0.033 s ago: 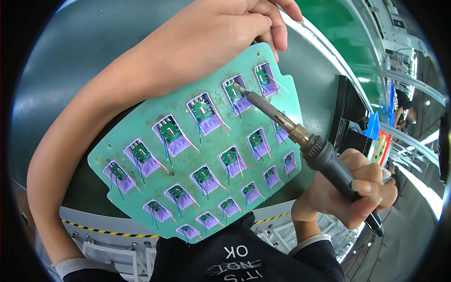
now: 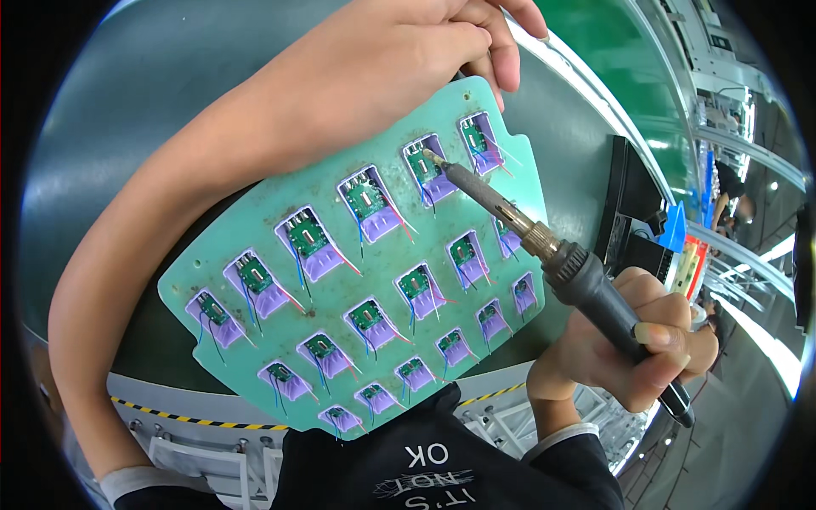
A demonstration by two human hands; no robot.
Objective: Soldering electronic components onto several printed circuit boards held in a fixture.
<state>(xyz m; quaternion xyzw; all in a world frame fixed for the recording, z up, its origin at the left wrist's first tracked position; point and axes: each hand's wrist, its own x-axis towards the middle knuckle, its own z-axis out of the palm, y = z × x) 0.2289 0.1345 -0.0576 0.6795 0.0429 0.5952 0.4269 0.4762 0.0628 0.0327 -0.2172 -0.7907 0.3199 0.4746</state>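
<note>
A green fixture board (image 2: 255, 340) lies tilted before me, with rows of cut-out pockets. Each pocket has a purple plastic part holding a small green circuit board (image 2: 305, 235), with thin blue, red and white wires sticking out. My right hand (image 2: 633, 344) grips a soldering iron (image 2: 586, 280) by its black handle. The iron's tip rests at the circuit board (image 2: 419, 164) in a far-row pocket, second from the right; whether it touches is too fine to tell. Across the board's far edge reaches my left arm. My left hand (image 2: 455, 38) has loosely bent fingers apart, nothing visible in them.
The dark green work surface (image 2: 153, 93) spreads behind the board. To the right stand a black box-like holder (image 2: 633, 204) and a blue piece (image 2: 674, 227). Black-and-yellow tape (image 2: 195, 415) runs along the near edge. A person (image 2: 731, 191) is far off at right.
</note>
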